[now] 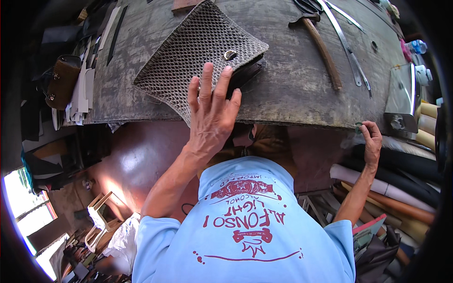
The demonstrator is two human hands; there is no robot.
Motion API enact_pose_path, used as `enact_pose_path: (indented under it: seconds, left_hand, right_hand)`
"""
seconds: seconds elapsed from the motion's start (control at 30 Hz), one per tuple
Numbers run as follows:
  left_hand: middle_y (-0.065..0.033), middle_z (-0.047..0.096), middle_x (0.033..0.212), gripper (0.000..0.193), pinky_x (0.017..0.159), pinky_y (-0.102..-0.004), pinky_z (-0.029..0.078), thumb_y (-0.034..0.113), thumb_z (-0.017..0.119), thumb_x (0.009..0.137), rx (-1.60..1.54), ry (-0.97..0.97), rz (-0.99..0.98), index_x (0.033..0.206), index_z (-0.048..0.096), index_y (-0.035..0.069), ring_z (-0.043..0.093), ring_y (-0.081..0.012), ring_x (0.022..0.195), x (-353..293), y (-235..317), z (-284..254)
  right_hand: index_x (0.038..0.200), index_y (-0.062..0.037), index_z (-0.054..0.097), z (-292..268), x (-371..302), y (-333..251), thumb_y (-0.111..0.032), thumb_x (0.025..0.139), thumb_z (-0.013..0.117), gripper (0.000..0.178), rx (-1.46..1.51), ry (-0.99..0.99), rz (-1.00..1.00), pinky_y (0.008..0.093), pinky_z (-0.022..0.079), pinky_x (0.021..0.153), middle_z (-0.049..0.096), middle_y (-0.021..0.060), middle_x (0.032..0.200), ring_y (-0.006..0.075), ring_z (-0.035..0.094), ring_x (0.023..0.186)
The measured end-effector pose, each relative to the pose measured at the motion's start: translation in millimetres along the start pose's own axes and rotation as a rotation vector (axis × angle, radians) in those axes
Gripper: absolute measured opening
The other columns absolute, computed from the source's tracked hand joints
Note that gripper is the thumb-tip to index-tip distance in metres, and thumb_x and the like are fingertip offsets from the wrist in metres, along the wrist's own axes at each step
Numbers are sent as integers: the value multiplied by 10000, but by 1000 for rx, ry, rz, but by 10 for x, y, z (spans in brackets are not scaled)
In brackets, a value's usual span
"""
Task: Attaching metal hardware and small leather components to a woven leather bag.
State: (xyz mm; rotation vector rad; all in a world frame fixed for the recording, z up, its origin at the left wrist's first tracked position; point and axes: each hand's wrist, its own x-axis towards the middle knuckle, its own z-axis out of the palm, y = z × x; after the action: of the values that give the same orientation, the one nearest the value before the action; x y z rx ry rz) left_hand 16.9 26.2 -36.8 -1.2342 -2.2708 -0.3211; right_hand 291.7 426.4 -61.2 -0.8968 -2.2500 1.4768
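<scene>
A grey-brown woven bag (193,56) lies slanted on the worn workbench, its lower corner hanging over the front edge. It has a small metal D-ring (230,54) on a dark tab, and dark lining shows at its right side. My left hand (212,101) rests on the bag with its fingers spread, just below the ring. Off to the right, beside the bench's front edge, my right hand (372,139) pinches a small green object (358,126) between thumb and fingertips; its kind is too small to make out.
A hammer (321,54), a metal ruler (342,40) and dark-handled scissors (309,5) lie at the bench's far right. Strips of material and a brown bag (63,80) crowd the left. Rolls of material (382,186) are stacked at right. A chair (101,219) stands behind left.
</scene>
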Motion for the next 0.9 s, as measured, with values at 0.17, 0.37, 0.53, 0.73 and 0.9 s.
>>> enact_pose_path:
  seconds: [0.17, 0.37, 0.53, 0.73, 0.9]
  left_hand:
    - [-99, 424, 1535, 86, 1194, -593, 158, 70, 708, 782, 196, 18, 54, 857, 743, 92, 235, -424, 1480, 27, 113, 373]
    - [-87, 660, 1219, 90, 1060, -443, 413, -36, 707, 804, -307, -3, -238, 856, 714, 38, 498, -316, 1321, 164, 36, -199]
    - [-126, 678, 895, 93, 810, -278, 518, -42, 684, 862, -1184, 3, -905, 952, 667, -24, 662, -198, 846, 39, -91, -848]
    - [-108, 671, 824, 80, 630, -297, 508, -3, 680, 874, -1276, -626, -329, 954, 675, -3, 648, -222, 677, 110, -155, -1289]
    - [-123, 658, 876, 176, 686, -357, 523, 134, 712, 877, -983, -765, -45, 985, 695, -5, 652, -286, 788, 369, -18, -1105]
  right_hand:
    - [1017, -24, 655, 28, 10, -26, -111, 946, 668, 113, -3, -5, 5, 222, 434, 842, 633, -14, 934, 74, 565, 901]
    - [1019, -21, 654, 28, -7, -28, -116, 949, 666, 118, 26, -11, 7, 224, 439, 842, 637, -14, 938, 71, 568, 900]
    - [1027, -22, 659, 18, -20, 4, -130, 949, 675, 134, 51, 32, -12, 224, 443, 840, 644, -10, 938, 72, 573, 897]
    - [1030, -25, 661, 17, 12, 12, -126, 945, 683, 134, 72, 17, -2, 217, 448, 824, 648, -11, 935, 66, 576, 881]
    - [1022, -28, 664, 57, -14, -1, -127, 942, 688, 129, 90, 37, -19, 214, 451, 814, 650, -12, 927, 66, 579, 872]
